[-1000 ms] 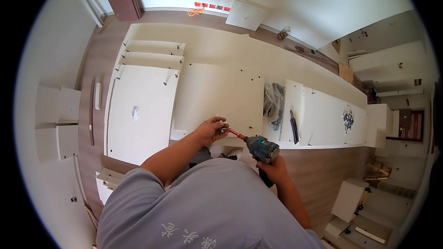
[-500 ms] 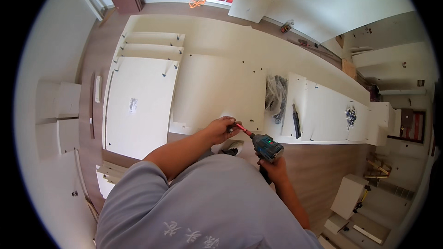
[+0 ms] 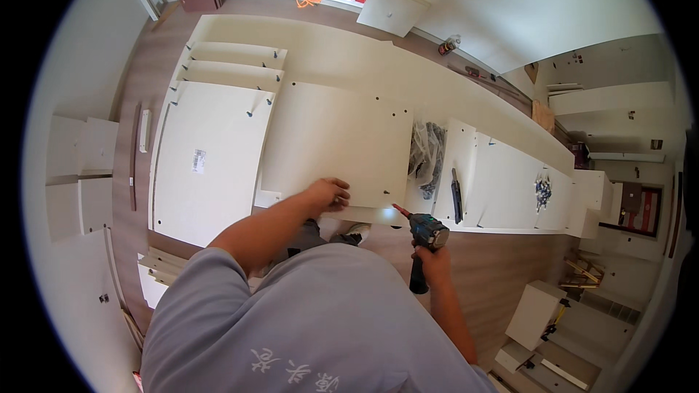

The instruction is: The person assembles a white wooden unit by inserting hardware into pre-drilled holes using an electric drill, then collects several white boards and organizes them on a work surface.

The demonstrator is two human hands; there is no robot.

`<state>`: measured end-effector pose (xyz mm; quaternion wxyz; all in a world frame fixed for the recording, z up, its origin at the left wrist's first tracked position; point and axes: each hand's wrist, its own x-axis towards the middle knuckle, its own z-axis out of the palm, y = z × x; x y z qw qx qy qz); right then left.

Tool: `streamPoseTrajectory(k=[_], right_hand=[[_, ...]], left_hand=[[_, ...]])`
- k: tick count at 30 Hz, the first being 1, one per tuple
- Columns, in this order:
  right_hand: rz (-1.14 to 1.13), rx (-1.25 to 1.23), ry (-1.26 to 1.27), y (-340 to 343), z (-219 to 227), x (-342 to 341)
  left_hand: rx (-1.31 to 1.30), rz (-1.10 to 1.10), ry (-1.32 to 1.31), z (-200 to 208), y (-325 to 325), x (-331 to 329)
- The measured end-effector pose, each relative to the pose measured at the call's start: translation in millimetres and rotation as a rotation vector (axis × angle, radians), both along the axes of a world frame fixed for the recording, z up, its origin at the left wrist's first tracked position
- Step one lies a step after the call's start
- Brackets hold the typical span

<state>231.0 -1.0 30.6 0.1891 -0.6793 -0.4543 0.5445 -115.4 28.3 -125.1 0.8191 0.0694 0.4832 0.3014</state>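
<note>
My right hand (image 3: pixel 435 262) is wrapped round the grip of a dark teal cordless drill (image 3: pixel 428 231). Its red bit sleeve (image 3: pixel 400 209) points at the near edge of a white panel (image 3: pixel 335 138), and the drill's lamp makes a bright spot there. I cannot tell whether a screw sits on the tip. Over the same panel's near edge hovers my left hand (image 3: pixel 331 195), fingers loosely bent and a little apart, with nothing visible in them. A dark dowel-like fitting (image 3: pixel 386 192) stands in the panel just beyond the drill tip.
Stacked white boards with upright pegs (image 3: pixel 211 153) lie left. To the right are a plastic bag of hardware (image 3: pixel 426 156), a black long tool (image 3: pixel 456 195) and a heap of small fittings (image 3: pixel 543 193) on a long board. A bottle (image 3: pixel 449 44) stands by the far wall.
My left hand has come away from the red bit sleeve and moved left. The drill has turned and shifted slightly, its tip now at the panel's near edge with the light spot showing.
</note>
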Motion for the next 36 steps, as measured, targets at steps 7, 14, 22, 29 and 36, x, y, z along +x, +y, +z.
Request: streamPoseTrajectory(k=[7,14,22,29,36], right_hand=[[0.149,-0.049,-0.194,28.8,5.3,9.1],[0.453,-0.005,-0.560,57.6,31.9,-35.9],[0.606,0.081,-0.724,54.8,28.3,-39.1],[0.417,-0.013,-0.509,61.8,15.9,-19.2],[0.355,-0.084,-0.462,64.5,15.7,-16.6]], left_hand=[[-0.013,0.104,0.014,-7.4,5.7,-57.7],[0.012,0.009,0.163,1.6,13.6,-53.2],[0.074,-0.007,0.199,-0.7,6.1,-47.8],[0.111,-0.010,0.213,2.5,0.9,-48.7],[0.131,0.079,0.117,-10.5,-6.5,-48.0]])
